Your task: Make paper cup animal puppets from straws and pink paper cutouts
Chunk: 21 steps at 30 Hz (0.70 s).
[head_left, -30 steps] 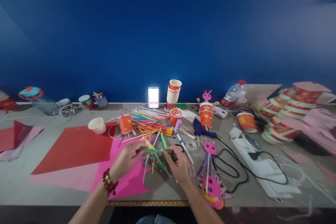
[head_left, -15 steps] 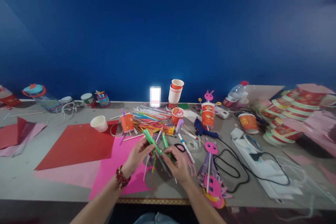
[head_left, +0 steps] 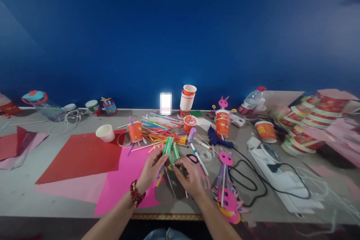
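Strip [head_left: 168, 145], narrow, bright green, plastic-looking, held by left hand [head_left: 153, 167] and right hand [head_left: 189, 177], each grip pinched closed on it, over the grey surface [head_left: 22, 198], back from its front edge.

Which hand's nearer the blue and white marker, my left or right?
Right: your right hand is just left of the marker; your left hand is farther left.

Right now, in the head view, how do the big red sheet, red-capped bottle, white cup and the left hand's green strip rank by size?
1. Red sheet
2. Bottle
3. White cup
Unranked: green strip; the left hand covers part of it.
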Motion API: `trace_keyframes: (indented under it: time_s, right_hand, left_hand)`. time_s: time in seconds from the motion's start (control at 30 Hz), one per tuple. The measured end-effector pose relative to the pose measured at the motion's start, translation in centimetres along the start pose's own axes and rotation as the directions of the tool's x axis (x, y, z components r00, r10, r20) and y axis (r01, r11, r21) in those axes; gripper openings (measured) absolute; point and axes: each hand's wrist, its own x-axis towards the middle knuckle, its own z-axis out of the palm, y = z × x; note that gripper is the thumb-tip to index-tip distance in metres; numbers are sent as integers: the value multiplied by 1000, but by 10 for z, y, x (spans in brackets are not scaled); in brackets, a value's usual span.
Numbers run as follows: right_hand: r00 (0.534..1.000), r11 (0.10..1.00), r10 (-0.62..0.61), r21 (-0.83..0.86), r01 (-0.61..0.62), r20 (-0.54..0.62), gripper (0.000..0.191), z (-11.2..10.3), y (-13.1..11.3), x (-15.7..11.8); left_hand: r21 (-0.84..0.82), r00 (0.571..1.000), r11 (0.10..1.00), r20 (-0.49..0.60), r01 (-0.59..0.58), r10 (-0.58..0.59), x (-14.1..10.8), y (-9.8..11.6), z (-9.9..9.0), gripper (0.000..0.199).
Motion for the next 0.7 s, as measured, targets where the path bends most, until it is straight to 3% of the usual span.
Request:
trace_keyframes:
  time_s: [0.17,0.27,0.37,0.5,0.6,0.7]
  right_hand:
    - [1000,1000,11,-22,-11,26,9,-7,-10,0]
    - [989,996,-24,-82,37,148,7,-11,-23,-5]
    - [965,989,-53,-121,86,256,12,-15,-33,-14]
    - [987,966,-15,-252,55,158,8,-21,-27,-21]
    - [995,903,15,-430,27,95,18,-21,-14,-17]
    - [991,840,77,-543,-4,112,31,-17,-3,-11]
  left_hand:
    - [-4,1000,1000,4,18,-18,-9,6,6,33]
    - [11,998,999,49,33,-33,-20,9,8,32]
    - [-93,995,991,52,92,-88,-31,12,1,32]
    - [-268,988,953,-28,139,-152,-35,12,-21,26]
    - [-230,976,965,-148,124,-161,-31,7,-38,32]
    - [-174,971,975,-167,139,-168,-27,2,-45,37]
